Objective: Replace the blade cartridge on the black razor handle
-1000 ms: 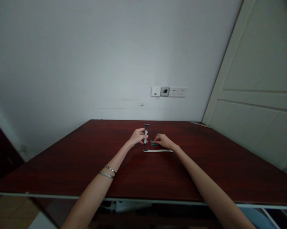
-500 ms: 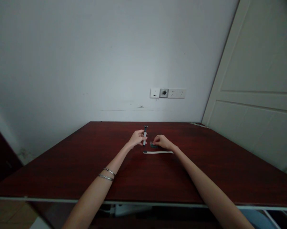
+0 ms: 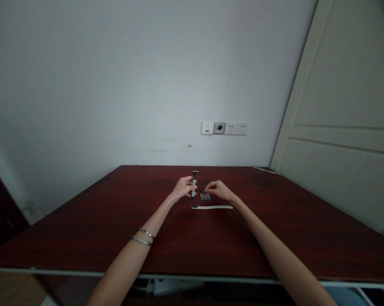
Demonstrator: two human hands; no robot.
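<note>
My left hand (image 3: 183,188) is closed around the handle of a razor (image 3: 194,187) and keeps it upright, its head at the top. To the right of it, my right hand (image 3: 220,190) pinches at the upper edge of a small clear case (image 3: 206,197). The case has dark and pale stripes inside, too small to make out. Nearer to me lies a white toothbrush (image 3: 212,207) with a dark head, flat and crosswise on the table. Its right end comes close to my right wrist.
The dark red wooden table (image 3: 121,233) has a pale front edge. A white wall with a row of sockets (image 3: 224,128) rises behind it. A pale panelled door (image 3: 341,106) stands to the right. Under the tabletop, a white object (image 3: 172,287) shows partly.
More of the clear case shows below my right fingertips, which have moved slightly to its upper edge. The razor stays in my left hand. The whole view has shifted slightly.
</note>
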